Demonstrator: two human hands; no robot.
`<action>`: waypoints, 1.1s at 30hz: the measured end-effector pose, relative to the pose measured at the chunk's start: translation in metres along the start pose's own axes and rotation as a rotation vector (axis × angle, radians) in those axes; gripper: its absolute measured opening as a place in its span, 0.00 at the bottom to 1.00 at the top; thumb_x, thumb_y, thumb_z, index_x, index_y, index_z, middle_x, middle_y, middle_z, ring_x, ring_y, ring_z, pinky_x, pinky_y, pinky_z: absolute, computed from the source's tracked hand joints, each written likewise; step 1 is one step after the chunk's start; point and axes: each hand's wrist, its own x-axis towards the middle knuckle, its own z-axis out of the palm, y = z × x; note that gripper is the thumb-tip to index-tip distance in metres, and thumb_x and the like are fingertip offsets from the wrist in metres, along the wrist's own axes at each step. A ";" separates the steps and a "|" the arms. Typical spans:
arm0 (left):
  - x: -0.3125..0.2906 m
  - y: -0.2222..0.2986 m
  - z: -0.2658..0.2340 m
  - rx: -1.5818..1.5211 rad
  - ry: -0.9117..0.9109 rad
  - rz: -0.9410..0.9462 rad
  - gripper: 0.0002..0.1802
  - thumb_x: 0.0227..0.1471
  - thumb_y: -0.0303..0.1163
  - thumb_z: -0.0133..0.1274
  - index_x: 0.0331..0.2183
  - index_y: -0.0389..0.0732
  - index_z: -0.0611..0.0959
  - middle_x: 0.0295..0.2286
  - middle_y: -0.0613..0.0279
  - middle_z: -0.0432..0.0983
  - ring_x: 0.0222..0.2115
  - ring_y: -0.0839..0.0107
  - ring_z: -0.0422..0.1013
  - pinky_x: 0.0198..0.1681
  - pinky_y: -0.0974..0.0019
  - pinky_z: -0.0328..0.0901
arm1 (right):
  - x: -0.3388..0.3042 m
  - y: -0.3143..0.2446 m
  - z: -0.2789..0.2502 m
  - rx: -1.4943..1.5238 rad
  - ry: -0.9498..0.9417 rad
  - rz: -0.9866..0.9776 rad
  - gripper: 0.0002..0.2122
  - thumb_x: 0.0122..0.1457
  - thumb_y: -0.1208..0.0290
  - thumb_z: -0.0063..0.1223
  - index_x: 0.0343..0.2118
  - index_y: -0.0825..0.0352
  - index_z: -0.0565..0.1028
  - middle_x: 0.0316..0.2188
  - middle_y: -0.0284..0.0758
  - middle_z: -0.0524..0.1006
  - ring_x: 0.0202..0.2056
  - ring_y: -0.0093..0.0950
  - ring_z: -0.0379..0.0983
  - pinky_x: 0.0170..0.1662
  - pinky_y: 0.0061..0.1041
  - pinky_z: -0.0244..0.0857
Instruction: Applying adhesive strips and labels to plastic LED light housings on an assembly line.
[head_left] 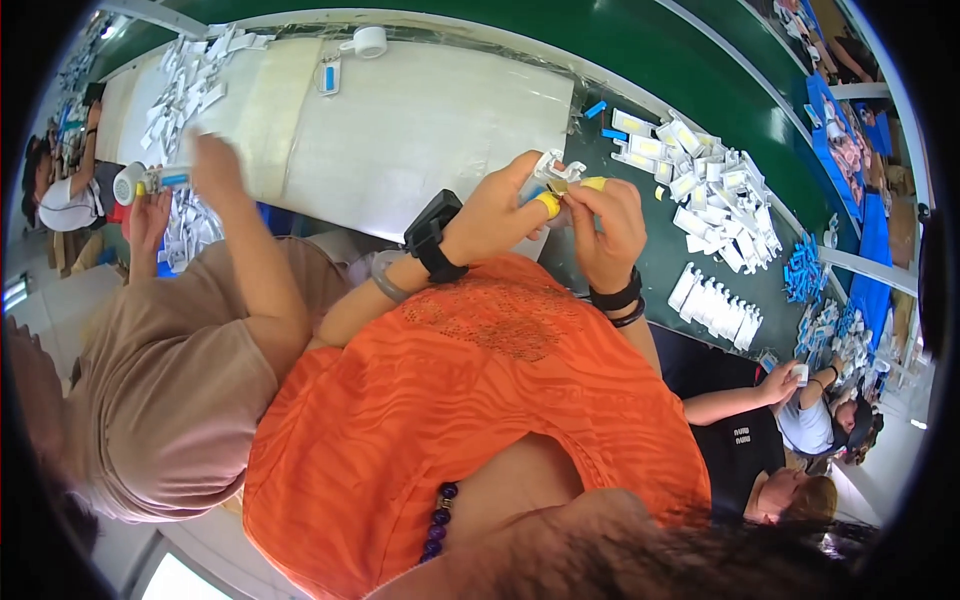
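My left hand (pixel 500 212), with yellow tape or a cot on a fingertip, holds a small white plastic part (pixel 557 166) above the table's near edge. My right hand (pixel 608 222), also with yellow on a finger, meets it from the other side, thumb and finger pinched together. Between the fingertips there is something small and dark that I cannot make out. A bit of blue shows behind the left fingers. Nearest to my right hand lies a heap of white plastic housings (pixel 741 200), some with yellow rectangles.
White housings stand in a row (pixel 715 306) beside a pile of small blue pieces (pixel 804 268). A white sheet (pixel 430 120) covers the table ahead, with a white tape roll (pixel 369 42) at its far edge. Co-workers sit close on both sides; the left one's hand (pixel 215 170) is blurred.
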 end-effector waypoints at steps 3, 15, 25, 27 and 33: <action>0.002 -0.001 0.005 0.058 0.015 0.055 0.19 0.53 0.26 0.47 0.49 0.37 0.71 0.34 0.58 0.74 0.27 0.77 0.71 0.27 0.72 0.70 | 0.000 0.001 -0.002 -0.013 0.009 -0.021 0.12 0.44 0.80 0.66 0.34 0.62 0.80 0.31 0.35 0.72 0.34 0.37 0.70 0.38 0.33 0.66; 0.004 -0.003 0.008 0.142 0.025 0.182 0.20 0.51 0.27 0.48 0.47 0.35 0.70 0.32 0.50 0.76 0.33 0.62 0.75 0.38 0.63 0.68 | 0.000 0.003 -0.003 -0.021 0.017 -0.045 0.12 0.43 0.81 0.66 0.33 0.62 0.80 0.30 0.35 0.72 0.34 0.37 0.70 0.38 0.32 0.66; 0.004 0.003 0.001 0.256 0.070 0.149 0.19 0.48 0.28 0.49 0.43 0.33 0.69 0.28 0.44 0.75 0.28 0.50 0.73 0.32 0.59 0.67 | 0.004 0.007 0.006 0.009 -0.008 -0.051 0.12 0.43 0.82 0.65 0.33 0.63 0.79 0.30 0.35 0.72 0.33 0.37 0.70 0.38 0.33 0.65; 0.005 -0.001 -0.002 0.270 0.069 0.213 0.19 0.48 0.28 0.49 0.43 0.33 0.69 0.27 0.44 0.75 0.28 0.51 0.73 0.32 0.60 0.67 | 0.006 0.005 0.008 0.019 -0.032 -0.029 0.12 0.44 0.81 0.65 0.33 0.64 0.78 0.30 0.36 0.72 0.33 0.37 0.70 0.38 0.33 0.65; 0.003 -0.008 -0.011 0.354 0.058 0.379 0.16 0.53 0.27 0.47 0.46 0.37 0.70 0.29 0.55 0.75 0.29 0.64 0.72 0.35 0.67 0.65 | 0.020 0.005 0.008 0.036 -0.136 -0.033 0.10 0.46 0.81 0.63 0.32 0.65 0.77 0.28 0.36 0.73 0.32 0.38 0.69 0.39 0.34 0.64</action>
